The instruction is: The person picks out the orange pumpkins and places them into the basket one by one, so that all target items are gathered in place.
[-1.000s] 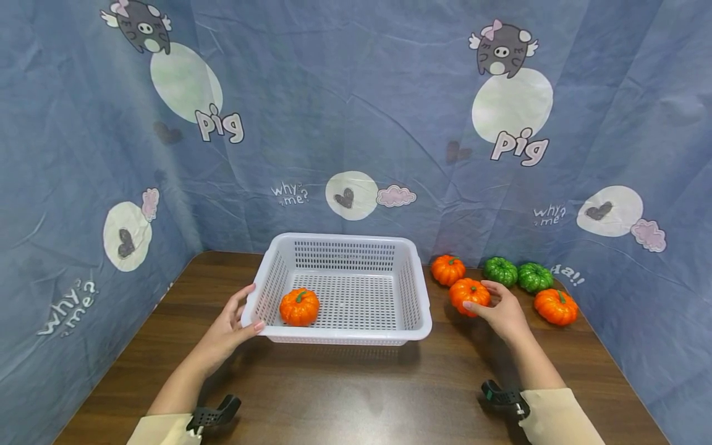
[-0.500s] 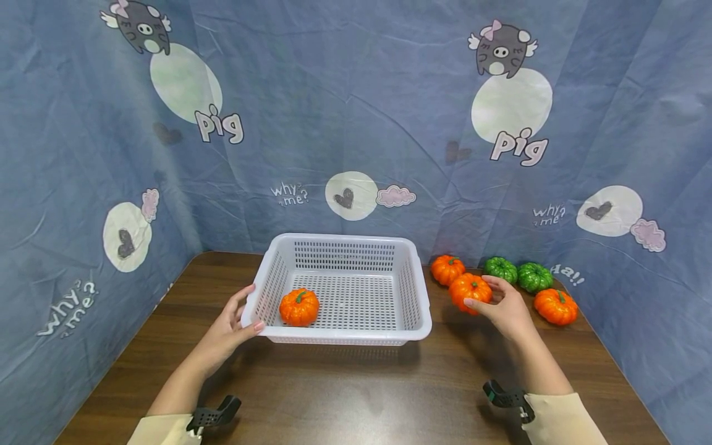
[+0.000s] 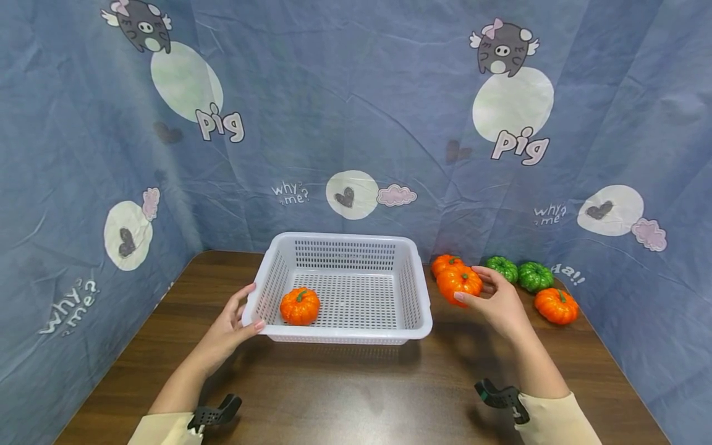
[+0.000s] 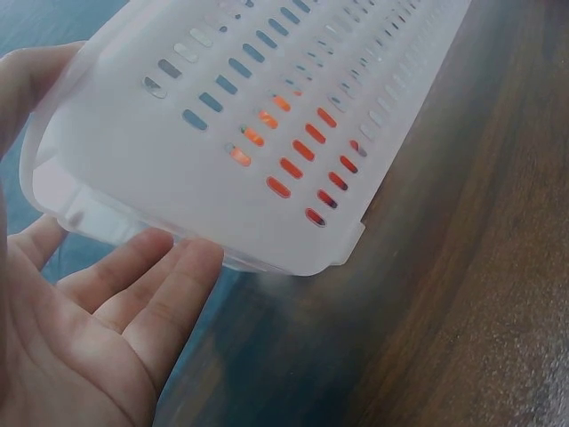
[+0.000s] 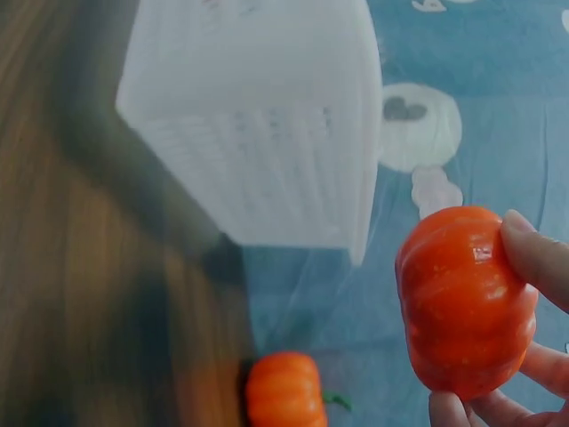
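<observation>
My left hand grips the front left corner of a white plastic basket, thumb on the rim; the left wrist view shows its fingers under the rim. Inside the basket, at its left, sits a small orange pumpkin. My right hand holds another orange pumpkin between thumb and fingers, right of the basket. In the right wrist view this pumpkin is up off the table. Behind it, partly covered in the head view, is one more orange pumpkin.
Two green pumpkins stand by the back wall at the right, with an orange pumpkin in front of them. A blue printed cloth hangs round the brown wooden table.
My right hand has raised the pumpkin and carried it left, so it now overlaps the orange one behind. The left hand and the basket stay where they were.
</observation>
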`<state>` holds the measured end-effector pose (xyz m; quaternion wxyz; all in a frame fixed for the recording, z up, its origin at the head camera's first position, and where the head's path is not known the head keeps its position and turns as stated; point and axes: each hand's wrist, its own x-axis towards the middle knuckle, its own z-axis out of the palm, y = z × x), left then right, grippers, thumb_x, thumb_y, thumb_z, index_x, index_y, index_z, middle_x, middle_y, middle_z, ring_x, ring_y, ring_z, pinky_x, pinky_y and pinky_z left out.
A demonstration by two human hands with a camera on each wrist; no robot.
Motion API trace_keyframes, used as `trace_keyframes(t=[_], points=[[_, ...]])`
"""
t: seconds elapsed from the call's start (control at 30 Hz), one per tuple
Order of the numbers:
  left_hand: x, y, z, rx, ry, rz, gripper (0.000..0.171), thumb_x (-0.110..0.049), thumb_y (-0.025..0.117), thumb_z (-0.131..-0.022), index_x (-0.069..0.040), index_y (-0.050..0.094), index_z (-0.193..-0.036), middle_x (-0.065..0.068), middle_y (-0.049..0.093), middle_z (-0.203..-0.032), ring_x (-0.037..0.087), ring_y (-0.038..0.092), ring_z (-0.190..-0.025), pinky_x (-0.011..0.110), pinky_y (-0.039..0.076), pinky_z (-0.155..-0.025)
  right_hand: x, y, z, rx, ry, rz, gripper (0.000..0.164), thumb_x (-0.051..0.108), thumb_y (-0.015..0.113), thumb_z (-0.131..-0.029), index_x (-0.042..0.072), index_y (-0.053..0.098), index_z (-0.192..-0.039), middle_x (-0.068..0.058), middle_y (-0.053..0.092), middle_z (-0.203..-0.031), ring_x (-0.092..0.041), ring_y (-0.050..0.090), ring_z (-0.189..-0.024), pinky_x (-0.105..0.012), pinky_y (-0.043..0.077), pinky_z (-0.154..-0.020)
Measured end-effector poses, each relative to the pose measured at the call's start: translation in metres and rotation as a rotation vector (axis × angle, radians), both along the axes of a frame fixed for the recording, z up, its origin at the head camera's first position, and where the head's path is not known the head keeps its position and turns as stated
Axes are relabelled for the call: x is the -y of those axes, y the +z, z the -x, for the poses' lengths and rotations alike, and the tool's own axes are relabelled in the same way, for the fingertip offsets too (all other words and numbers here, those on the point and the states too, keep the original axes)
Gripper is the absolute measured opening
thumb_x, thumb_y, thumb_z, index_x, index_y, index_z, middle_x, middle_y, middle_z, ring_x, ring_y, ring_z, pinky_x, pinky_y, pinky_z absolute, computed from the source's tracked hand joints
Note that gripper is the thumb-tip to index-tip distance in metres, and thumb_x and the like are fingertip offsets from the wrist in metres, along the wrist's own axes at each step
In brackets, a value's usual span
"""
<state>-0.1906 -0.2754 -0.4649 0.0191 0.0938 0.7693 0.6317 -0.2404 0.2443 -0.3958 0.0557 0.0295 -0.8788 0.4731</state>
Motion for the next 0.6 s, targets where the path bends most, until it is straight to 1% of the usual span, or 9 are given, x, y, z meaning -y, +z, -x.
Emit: trace_keyframes(t=[0.1,0.13,0.2,0.37,0.6], points=[[0.001,-0.001,0.000,0.004,0.007,0.000,0.084,-0.007,0.065,-0.094,-0.016,0.012,-0.159,0.030,0.035,-0.151,0.013,0.058,-0.112,0.021,0.050,-0.087,0.009,0.004,0.002,0.001,0.006,0.004,0.077,0.035,0.083,-0.083,0.007,0.047,-0.146,-0.023,0.052,-0.143,-0.037,0.056,-0.123,-0.031,0.051,-0.088],[0.001,-0.002,0.001,0.005,0.009,0.000,0.084,-0.007,0.065,-0.094,-0.016,0.012,-0.158,0.029,0.035,-0.150,0.012,0.058,-0.111,0.021,0.050,-0.087,0.012,0.005,0.002,0.001,0.006,0.007,0.077,0.034,0.083,-0.083,0.007,0.047,-0.145,-0.022,0.052,-0.143,-0.037,0.056,-0.123,-0.033,0.051,-0.089],[0.002,-0.003,0.001,0.001,0.008,0.005,0.084,-0.007,0.065,-0.095,-0.015,0.011,-0.158,0.030,0.034,-0.150,0.012,0.058,-0.111,0.021,0.050,-0.088,0.017,0.007,0.004,0.001,0.012,0.026,0.076,0.032,0.083,-0.083,0.007,0.048,-0.145,-0.021,0.053,-0.142,-0.036,0.057,-0.123,-0.032,0.051,-0.089],[0.003,-0.006,0.004,-0.004,0.003,0.015,0.084,-0.010,0.066,-0.095,-0.016,0.012,-0.158,0.029,0.035,-0.150,0.015,0.059,-0.111,0.022,0.050,-0.088,0.031,0.013,0.008,-0.004,0.038,0.079,0.074,0.027,0.084,-0.083,0.006,0.048,-0.144,-0.021,0.054,-0.141,-0.036,0.056,-0.122,-0.026,0.049,-0.087],[0.002,-0.007,0.006,0.000,0.001,0.003,0.083,-0.008,0.065,-0.094,-0.016,0.012,-0.158,0.029,0.037,-0.150,0.017,0.059,-0.112,0.022,0.051,-0.087,0.047,0.015,0.014,0.009,0.058,0.113,0.073,0.027,0.083,-0.083,0.007,0.049,-0.144,-0.018,0.054,-0.140,-0.035,0.057,-0.121,-0.035,0.052,-0.090]])
